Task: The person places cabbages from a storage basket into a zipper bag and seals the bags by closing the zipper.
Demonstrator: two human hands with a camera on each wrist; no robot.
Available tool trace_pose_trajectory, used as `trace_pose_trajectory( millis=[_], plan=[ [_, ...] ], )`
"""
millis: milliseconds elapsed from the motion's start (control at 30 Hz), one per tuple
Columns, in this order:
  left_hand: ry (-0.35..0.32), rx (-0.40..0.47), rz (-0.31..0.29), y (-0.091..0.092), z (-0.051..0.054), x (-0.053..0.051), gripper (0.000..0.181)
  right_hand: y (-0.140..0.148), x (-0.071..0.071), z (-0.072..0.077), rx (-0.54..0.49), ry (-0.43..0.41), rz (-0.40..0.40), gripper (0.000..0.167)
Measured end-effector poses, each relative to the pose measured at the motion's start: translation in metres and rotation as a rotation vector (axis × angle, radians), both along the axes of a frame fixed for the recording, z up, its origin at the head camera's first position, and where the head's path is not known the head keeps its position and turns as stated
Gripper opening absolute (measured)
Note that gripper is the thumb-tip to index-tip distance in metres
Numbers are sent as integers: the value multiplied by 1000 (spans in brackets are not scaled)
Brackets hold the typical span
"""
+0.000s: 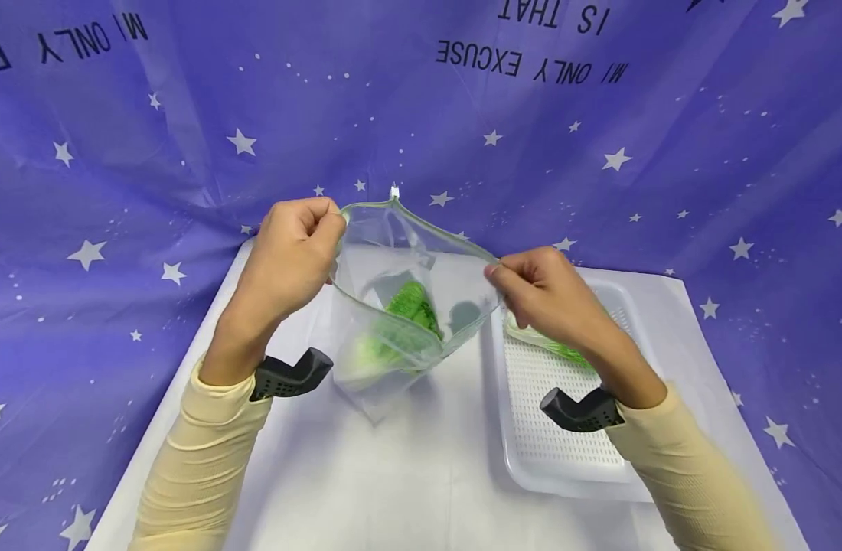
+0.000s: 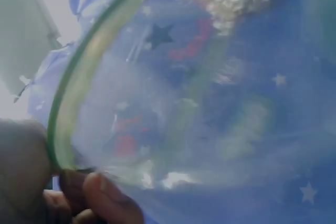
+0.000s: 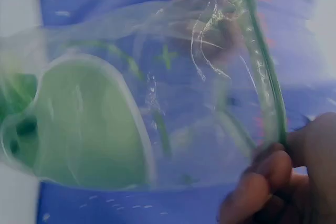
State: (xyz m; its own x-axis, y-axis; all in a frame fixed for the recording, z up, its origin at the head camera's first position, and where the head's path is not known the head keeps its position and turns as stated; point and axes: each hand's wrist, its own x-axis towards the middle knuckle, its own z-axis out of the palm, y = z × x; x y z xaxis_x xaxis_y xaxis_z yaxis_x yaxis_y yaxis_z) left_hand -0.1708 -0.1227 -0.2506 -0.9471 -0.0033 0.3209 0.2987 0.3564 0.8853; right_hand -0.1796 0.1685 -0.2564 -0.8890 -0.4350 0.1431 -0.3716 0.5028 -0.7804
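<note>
A clear zip bag [image 1: 455, 295] with a green-edged mouth and a white slider [image 1: 394, 191] hangs between both hands, its mouth spread wide. My left hand [image 1: 293, 249] pinches the left side of the rim; the left wrist view shows fingertips [image 2: 107, 195] on the green zip strip [image 2: 65, 93]. Across from it, my right hand [image 1: 548, 295] pinches the rim's right side, with curled fingers [image 3: 275, 169] at the strip in the right wrist view. Low in the bag lies a leafy green vegetable [image 1: 410, 306], its pale end to the left, blurred through the plastic. Its exact kind is unclear.
On the right of the white table [image 1: 393, 490] stands a white plastic tray [image 1: 520, 471] with a perforated basket [image 1: 566, 436]. Another leafy vegetable [image 1: 548, 344] lies in it, partly behind my right hand. A purple star-patterned cloth [image 1: 366, 92] hangs behind the table.
</note>
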Motion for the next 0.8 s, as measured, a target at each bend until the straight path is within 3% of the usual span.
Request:
trace_pose_trajectory(
  millis=[133,233,433,533,633,800],
  plan=[
    [96,98,8,-1,0,-1,32,5,-5,-2,-70,36,-15,44],
    [145,139,-6,-1,3,2,31,8,-10,-10,-4,7,45,43],
    [122,17,-20,9,1,8,31,19,-13,-28,88,-107,138,36],
    [96,-79,-57,17,-11,6,31,28,-16,-35,152,-99,157,29],
    [36,-155,-125,28,-28,1,30,46,-27,-49,240,-78,114,26],
    [-45,-199,-244,52,-56,-7,26,94,-61,-91,406,-43,-116,30]
  ],
)
